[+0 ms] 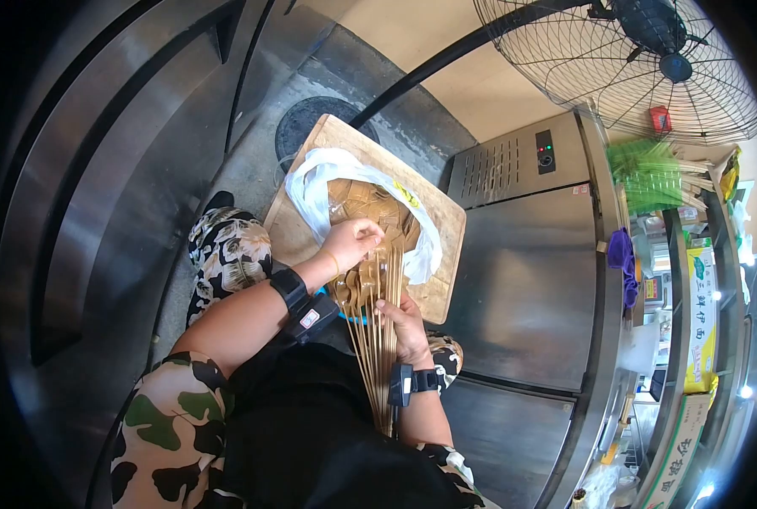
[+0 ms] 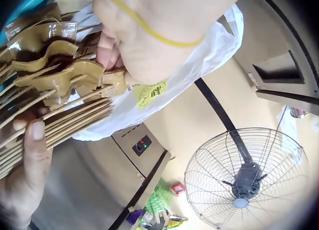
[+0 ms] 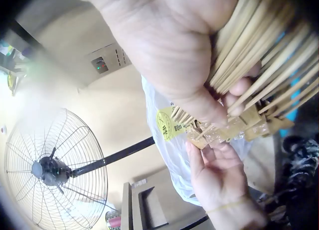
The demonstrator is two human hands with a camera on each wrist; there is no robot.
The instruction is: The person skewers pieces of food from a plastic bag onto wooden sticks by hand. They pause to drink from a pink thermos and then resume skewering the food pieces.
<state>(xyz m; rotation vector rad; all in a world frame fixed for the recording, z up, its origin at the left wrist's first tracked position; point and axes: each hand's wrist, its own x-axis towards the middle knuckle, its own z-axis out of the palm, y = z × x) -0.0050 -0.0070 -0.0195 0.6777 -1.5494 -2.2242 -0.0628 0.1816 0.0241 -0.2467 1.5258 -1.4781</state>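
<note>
My right hand (image 1: pixel 406 327) grips a bundle of thin wooden skewers (image 1: pixel 383 365), its thumb lying along them. Several skewers carry folded, glossy brown flat food pieces (image 2: pixel 45 65), and others have bare tips. At the tip of one skewer, my left hand (image 1: pixel 353 244) pinches a brown piece (image 2: pixel 115 83) between thumb and fingers; the skewer passes through this piece. In the right wrist view, the left thumb (image 3: pixel 195 157) presses the piece from below. Beneath the hands, a white plastic bag (image 1: pixel 311 182) stands open, with more brown pieces (image 1: pixel 366 204) inside.
The bag lies on a wooden board (image 1: pixel 451 229) in front of my knees. Part of a blue rim (image 1: pixel 355 319) shows under the skewers. Steel cabinets (image 1: pixel 523 288) stand to the right and left. A wire fan (image 1: pixel 650 59) hangs at upper right, near loaded shelves (image 1: pixel 680 280).
</note>
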